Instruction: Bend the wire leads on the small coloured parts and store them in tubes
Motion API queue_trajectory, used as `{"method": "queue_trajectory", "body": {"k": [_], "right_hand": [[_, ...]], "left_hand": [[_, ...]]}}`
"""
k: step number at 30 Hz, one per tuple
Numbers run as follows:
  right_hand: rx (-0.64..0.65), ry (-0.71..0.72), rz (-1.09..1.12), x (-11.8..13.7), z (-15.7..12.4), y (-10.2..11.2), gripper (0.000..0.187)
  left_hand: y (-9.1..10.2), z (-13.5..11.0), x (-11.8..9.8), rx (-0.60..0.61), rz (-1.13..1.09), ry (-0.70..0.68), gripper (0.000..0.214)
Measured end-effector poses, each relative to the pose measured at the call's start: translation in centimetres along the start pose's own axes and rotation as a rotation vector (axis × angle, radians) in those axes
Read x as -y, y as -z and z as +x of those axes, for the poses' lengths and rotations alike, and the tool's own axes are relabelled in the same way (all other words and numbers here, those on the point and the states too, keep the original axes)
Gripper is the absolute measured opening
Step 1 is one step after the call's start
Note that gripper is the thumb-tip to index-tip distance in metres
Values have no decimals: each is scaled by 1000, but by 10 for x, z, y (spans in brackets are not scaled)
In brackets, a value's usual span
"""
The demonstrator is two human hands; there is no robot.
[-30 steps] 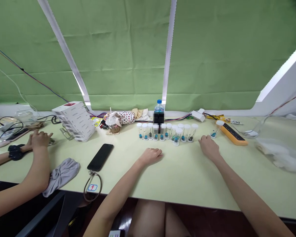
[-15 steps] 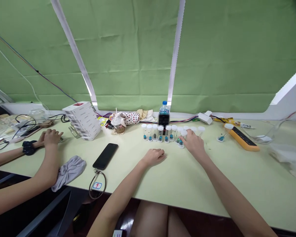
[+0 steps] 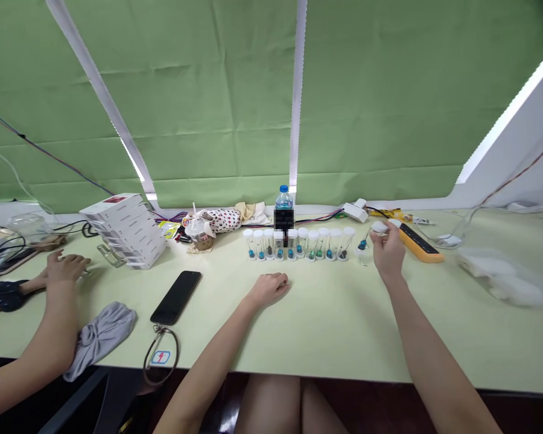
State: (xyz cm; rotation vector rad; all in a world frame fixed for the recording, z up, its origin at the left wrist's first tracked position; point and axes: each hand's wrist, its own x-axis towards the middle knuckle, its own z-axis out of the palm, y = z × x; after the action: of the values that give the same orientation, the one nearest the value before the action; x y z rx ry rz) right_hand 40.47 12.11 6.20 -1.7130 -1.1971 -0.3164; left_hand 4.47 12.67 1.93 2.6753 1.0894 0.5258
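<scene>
Several clear plastic vials with white caps [image 3: 299, 244] stand in a row across the middle of the table, with small blue, green or dark pieces inside. Right of that row is one more capped vial [image 3: 362, 244], tilted, with a blue piece at its bottom. My right hand [image 3: 389, 250] is closed, its fingers pinching this vial at its white cap; the palm hides part of the grip. My left hand [image 3: 269, 289] rests on the table in front of the row, fingers curled, with nothing visible in them.
Behind the row stands a blue-capped bottle [image 3: 283, 199]. An orange power strip [image 3: 420, 242] lies beyond my right hand, near a plastic bag [image 3: 502, 280]. To the left are a black phone [image 3: 176, 297], a white box stack [image 3: 127, 232] and another person's hand [image 3: 66, 265].
My right hand has left the row's right end and moved right to the separate vial, now gripping its cap. My left hand stays put. The view has turned slightly right.
</scene>
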Motion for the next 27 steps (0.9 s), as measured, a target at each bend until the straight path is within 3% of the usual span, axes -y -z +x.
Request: {"method": "queue_trajectory", "body": {"k": [6,19,21,25,27], "right_hand": [[222,37,64,-27,-3,-22,48],[275,53,326,-43,-4,-35,55],[195,33,329,-48,-5,-34,51],[-176,-74,197,-74,-3,-34,46],[-270,-134,99,-93,-2,-37,47]], "left_hand": [[1,1,0,18,-16,10,17],[5,1,-1,62,39,9,16],[5,1,0,69,38,10,16],[6,0,1,68,31,9,17],[7,0,0,69,29,13,17]]}}
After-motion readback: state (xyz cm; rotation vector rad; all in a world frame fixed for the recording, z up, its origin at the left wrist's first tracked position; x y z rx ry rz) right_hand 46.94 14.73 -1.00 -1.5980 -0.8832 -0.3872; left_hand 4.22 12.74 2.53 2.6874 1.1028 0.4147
